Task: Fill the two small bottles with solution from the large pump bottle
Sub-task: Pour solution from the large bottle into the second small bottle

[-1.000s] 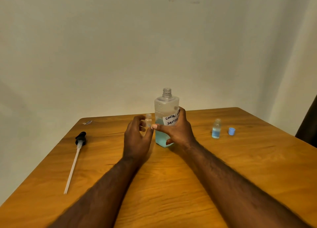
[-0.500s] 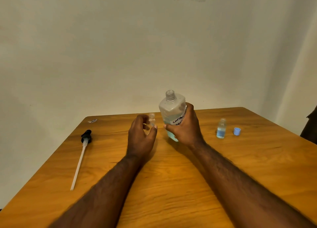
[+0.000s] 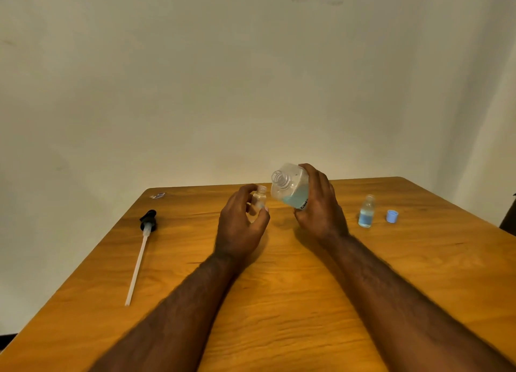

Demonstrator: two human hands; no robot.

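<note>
My right hand [image 3: 318, 204] grips the large clear bottle [image 3: 290, 187], which holds pale blue solution and has no pump on it. The bottle is lifted off the wooden table [image 3: 279, 287] and tilted, its open threaded neck pointing left toward a small empty bottle [image 3: 260, 197]. My left hand [image 3: 240, 223] holds that small uncapped bottle upright between thumb and fingers. A second small bottle [image 3: 366, 211], partly filled with blue liquid and uncapped, stands to the right.
A blue cap [image 3: 392, 216] lies just right of the filled small bottle. The black pump head with its long white tube [image 3: 141, 248] lies on the table's left side. A small scrap [image 3: 158, 195] sits near the far left corner. A wall rises behind the table.
My right hand has lifted the large bottle off the table and tipped its neck left toward the small bottle. My left hand has kept its hold on the small bottle.
</note>
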